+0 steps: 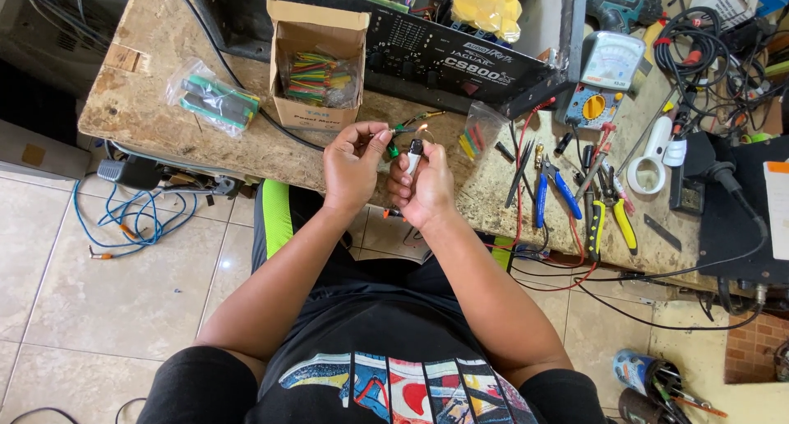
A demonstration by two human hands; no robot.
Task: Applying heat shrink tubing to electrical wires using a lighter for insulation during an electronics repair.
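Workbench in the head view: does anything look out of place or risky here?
Yes. The right hand holds a lit lighter at a green-sleeved wire pinched by the left hand, an open flame close to fingertips. Pliers and cables lie scattered; nothing spilled.

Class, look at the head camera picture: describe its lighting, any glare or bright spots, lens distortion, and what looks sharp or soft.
Head view: even, soft daylight with faint shadows; a small lighter flame glows by the wire held between the left hand and right hand; wide-angle bending curves the workbench edges; hands and pliers look sharp, with mild glare on the floor tiles.
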